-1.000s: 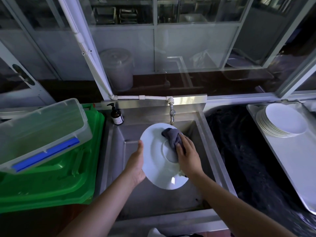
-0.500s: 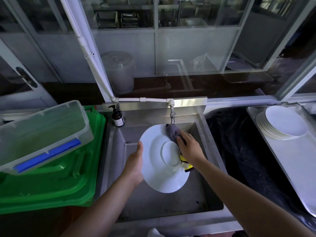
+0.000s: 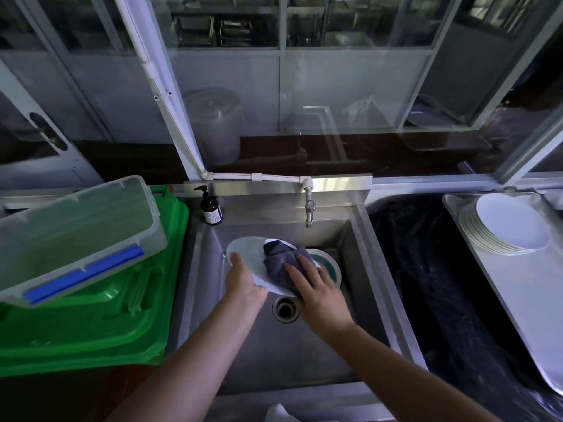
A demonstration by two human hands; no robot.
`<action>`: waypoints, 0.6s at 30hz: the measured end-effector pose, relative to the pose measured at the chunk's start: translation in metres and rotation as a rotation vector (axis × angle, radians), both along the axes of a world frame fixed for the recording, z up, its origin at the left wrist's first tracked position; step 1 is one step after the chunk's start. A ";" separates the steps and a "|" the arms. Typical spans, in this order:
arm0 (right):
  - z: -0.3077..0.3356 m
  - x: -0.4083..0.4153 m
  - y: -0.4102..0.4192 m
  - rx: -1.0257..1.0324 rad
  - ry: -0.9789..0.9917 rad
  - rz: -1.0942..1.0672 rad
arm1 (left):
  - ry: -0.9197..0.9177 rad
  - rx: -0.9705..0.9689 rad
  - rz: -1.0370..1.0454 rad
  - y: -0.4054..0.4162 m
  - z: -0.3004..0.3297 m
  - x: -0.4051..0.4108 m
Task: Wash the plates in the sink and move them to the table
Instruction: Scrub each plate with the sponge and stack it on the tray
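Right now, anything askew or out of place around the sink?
Yes: the clear lidded bin sits tilted on the green crate lid left of the sink, its near end overhanging. The plate, cloth and stacked plates look normal.

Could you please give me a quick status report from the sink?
Left hand grips round white plate at its rim. Right hand presses grey cloth onto it. Green-rimmed dish lies beneath in steel sink.

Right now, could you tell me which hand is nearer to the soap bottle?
Left. The left hand grips the plate rim just below the soap bottle; the right hand presses the cloth farther right, toward the drain.
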State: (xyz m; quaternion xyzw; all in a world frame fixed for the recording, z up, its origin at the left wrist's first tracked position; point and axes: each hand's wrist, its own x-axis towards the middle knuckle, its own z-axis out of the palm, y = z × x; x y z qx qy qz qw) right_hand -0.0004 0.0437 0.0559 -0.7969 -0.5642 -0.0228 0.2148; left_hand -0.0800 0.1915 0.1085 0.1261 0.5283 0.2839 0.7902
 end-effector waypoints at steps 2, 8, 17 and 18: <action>-0.001 0.010 0.000 -0.018 -0.029 -0.011 | 0.001 -0.040 -0.001 -0.001 -0.007 0.001; 0.013 0.034 -0.001 -0.176 -0.027 0.055 | 0.121 -0.018 -0.262 0.012 -0.038 -0.005; 0.046 0.076 0.006 -0.558 0.051 0.159 | 0.449 1.055 -1.550 0.020 -0.064 -0.054; 0.052 0.077 0.007 -0.558 0.079 0.154 | 0.438 1.083 -1.573 0.017 -0.063 -0.054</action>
